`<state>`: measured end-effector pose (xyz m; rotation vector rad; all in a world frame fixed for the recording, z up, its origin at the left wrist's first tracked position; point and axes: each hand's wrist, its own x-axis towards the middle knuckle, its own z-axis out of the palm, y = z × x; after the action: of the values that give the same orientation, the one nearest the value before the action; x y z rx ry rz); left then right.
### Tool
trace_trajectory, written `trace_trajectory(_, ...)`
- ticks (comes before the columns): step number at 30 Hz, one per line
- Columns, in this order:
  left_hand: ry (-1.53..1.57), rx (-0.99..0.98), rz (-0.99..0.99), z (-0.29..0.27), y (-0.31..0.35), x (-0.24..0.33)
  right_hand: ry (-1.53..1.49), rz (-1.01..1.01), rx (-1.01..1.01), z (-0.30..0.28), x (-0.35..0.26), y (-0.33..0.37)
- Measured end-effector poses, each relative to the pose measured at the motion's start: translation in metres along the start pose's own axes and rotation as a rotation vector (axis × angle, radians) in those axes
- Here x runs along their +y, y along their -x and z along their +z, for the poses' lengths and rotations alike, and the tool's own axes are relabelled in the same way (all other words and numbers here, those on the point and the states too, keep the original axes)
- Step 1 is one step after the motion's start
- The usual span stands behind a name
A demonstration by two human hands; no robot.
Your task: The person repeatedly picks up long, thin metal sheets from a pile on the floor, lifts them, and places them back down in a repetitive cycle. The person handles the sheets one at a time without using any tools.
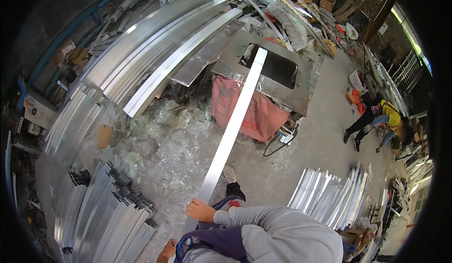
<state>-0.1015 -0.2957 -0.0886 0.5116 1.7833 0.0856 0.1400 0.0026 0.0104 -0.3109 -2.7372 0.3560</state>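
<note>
A long, silvery metal profile (235, 122) slants away from my body, its far end resting over the dark opening of a metal-topped table (282, 95). My right hand (201, 210) is closed around the near part of this profile. Lower down, my left hand (167, 252) shows only in part at the bottom edge, fingers curled. It is close to where the profile's near end passes behind my clothing, which hides what it holds. A red cloth (252, 110) hangs from the table's near side, under the profile.
Long profiles are stacked at the far left (160, 46), with a bundle at near left (103, 211) and another at right (329, 197). Crumpled clear plastic film (174, 140) covers the floor ahead. A person in yellow (388, 115) bends down at the right. Scrap lies behind the table.
</note>
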Motion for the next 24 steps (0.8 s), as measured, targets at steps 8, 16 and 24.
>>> trace_trajectory(8, -0.057, 0.008, 0.317, 0.01, -0.022, 0.274, 0.136, 0.125, -0.256, -0.074, 0.201, 0.0)
trace_trajectory(16, -0.076, 0.069, 0.586, 0.043, -0.089, 0.597, 0.576, 0.172, -0.165, -0.239, 0.47, 0.011)
trace_trajectory(24, -0.129, 0.167, 0.631, 0.034, -0.057, 0.686, 0.598, 0.257, -0.068, -0.282, 0.518, 0.01)
